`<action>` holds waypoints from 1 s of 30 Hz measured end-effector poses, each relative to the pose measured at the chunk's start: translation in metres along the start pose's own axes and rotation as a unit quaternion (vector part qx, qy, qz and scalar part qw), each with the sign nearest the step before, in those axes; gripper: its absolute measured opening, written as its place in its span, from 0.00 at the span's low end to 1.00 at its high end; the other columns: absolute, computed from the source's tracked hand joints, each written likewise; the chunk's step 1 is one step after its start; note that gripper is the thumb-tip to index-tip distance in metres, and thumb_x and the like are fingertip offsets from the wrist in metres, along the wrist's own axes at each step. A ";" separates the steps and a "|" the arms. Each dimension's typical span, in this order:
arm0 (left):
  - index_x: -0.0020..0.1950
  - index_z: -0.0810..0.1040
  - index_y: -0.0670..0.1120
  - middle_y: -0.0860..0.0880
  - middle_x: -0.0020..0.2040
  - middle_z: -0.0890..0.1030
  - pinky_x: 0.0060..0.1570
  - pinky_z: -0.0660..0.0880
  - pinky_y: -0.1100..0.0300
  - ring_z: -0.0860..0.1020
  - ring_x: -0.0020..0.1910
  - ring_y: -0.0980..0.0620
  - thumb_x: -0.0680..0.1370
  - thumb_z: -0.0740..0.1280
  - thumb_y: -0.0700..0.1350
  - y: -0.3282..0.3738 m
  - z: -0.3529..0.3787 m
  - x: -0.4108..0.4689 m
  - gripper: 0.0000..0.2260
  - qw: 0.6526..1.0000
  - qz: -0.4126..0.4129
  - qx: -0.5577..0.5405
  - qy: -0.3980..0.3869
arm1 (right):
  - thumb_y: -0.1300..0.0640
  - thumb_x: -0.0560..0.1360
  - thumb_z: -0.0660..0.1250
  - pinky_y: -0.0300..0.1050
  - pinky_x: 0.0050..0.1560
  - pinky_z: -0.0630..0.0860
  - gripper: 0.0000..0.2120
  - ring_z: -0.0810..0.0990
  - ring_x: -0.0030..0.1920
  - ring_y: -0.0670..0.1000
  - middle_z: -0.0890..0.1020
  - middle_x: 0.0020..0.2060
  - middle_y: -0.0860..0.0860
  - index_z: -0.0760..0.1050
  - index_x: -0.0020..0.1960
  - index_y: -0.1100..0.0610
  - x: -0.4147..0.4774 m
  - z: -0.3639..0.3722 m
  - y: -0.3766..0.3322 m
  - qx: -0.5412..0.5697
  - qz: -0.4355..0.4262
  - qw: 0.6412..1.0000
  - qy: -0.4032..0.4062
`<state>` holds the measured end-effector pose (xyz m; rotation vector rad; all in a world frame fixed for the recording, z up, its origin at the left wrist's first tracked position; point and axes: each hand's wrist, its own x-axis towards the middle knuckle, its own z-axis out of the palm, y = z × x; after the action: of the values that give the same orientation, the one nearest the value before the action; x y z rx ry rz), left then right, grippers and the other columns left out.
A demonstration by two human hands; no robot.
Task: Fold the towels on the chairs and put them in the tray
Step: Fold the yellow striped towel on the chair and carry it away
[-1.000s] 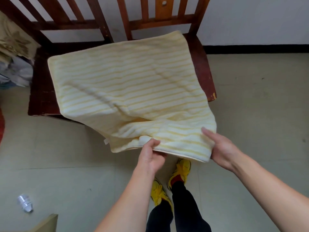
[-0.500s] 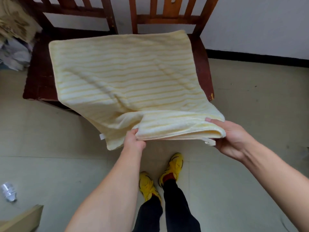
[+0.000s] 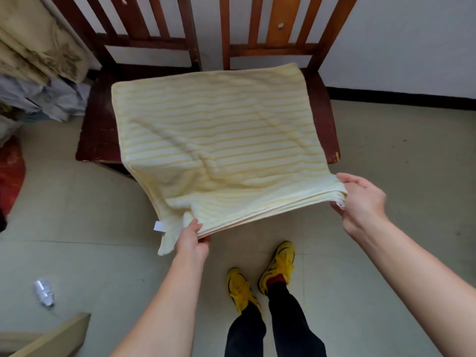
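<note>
A pale yellow striped towel (image 3: 219, 140) lies folded over on the seats of two dark wooden chairs (image 3: 320, 117), its near part hanging off the front edge. My left hand (image 3: 193, 240) pinches the near left corner of the folded layers. My right hand (image 3: 360, 199) grips the near right corner, holding the edge taut above the floor. A white label (image 3: 159, 226) and a loose flap of towel hang beside my left hand. No tray is in view.
Beige cloth (image 3: 38, 39) and crumpled grey fabric (image 3: 43, 99) pile up at the left. A red object (image 3: 10, 173) lies on the tiled floor at the left edge. A crushed plastic bottle (image 3: 44, 292) and a wooden board (image 3: 51, 338) sit lower left. My yellow shoes (image 3: 260, 274) stand below the towel.
Both hands have spread wider along the towel's near edge and lifted it, so the folded layers are pulled straight. The view has shifted so the chairs sit further right and lower in it.
</note>
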<state>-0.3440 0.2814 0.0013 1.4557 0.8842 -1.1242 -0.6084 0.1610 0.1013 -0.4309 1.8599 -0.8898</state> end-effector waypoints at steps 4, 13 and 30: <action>0.53 0.77 0.40 0.45 0.43 0.79 0.25 0.75 0.61 0.78 0.35 0.50 0.73 0.68 0.31 0.010 0.008 -0.012 0.11 0.996 0.069 0.043 0.031 | 0.68 0.78 0.60 0.35 0.23 0.71 0.12 0.76 0.30 0.50 0.81 0.40 0.56 0.80 0.49 0.58 -0.004 0.003 -0.019 0.062 0.041 0.996 0.044; 0.61 0.80 0.45 0.44 0.52 0.82 0.58 0.75 0.52 0.79 0.52 0.42 0.68 0.71 0.45 0.087 0.046 -0.051 0.21 0.681 0.435 0.587 -0.047 | 0.79 0.55 0.49 0.38 0.33 0.76 0.26 0.81 0.39 0.51 0.80 0.41 0.58 0.77 0.44 0.65 0.022 0.012 -0.065 0.141 0.052 0.987 -0.059; 0.41 0.79 0.45 0.37 0.41 0.81 0.43 0.70 0.50 0.78 0.47 0.35 0.78 0.66 0.47 0.197 0.271 0.027 0.09 0.539 0.477 0.694 -0.016 | 0.51 0.77 0.68 0.52 0.48 0.76 0.14 0.81 0.50 0.59 0.83 0.47 0.60 0.81 0.52 0.63 0.226 0.182 -0.171 -0.298 -0.198 0.922 -0.149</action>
<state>-0.2008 -0.0217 0.0293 2.5547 -1.2646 -0.8012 -0.5627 -0.1675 0.0421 -1.2830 1.7549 -0.4503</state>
